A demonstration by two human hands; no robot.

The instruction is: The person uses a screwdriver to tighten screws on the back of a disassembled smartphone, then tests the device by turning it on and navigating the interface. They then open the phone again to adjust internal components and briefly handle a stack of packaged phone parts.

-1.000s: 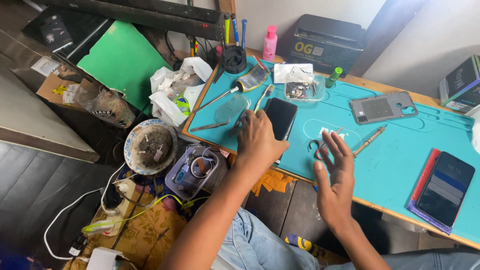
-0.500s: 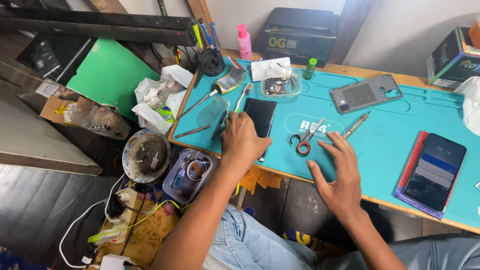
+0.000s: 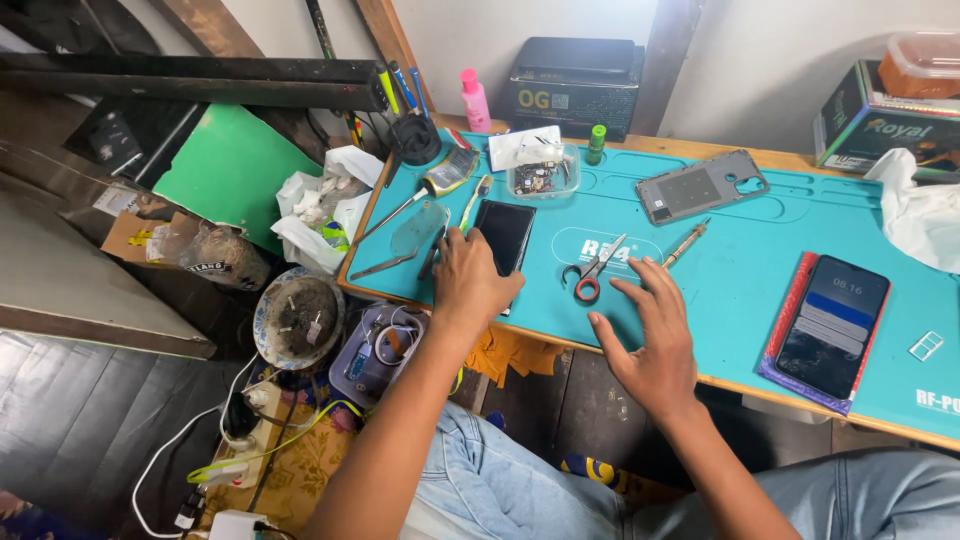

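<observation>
Resting flat, left hand (image 3: 470, 285) covers glossy black phone (image 3: 503, 235) on rubbery teal mat (image 3: 740, 270).

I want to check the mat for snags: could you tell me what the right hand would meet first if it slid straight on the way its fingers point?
The right hand points up and slightly left; the red-handled scissors probably come first, though they may lie just left of that line.
</observation>
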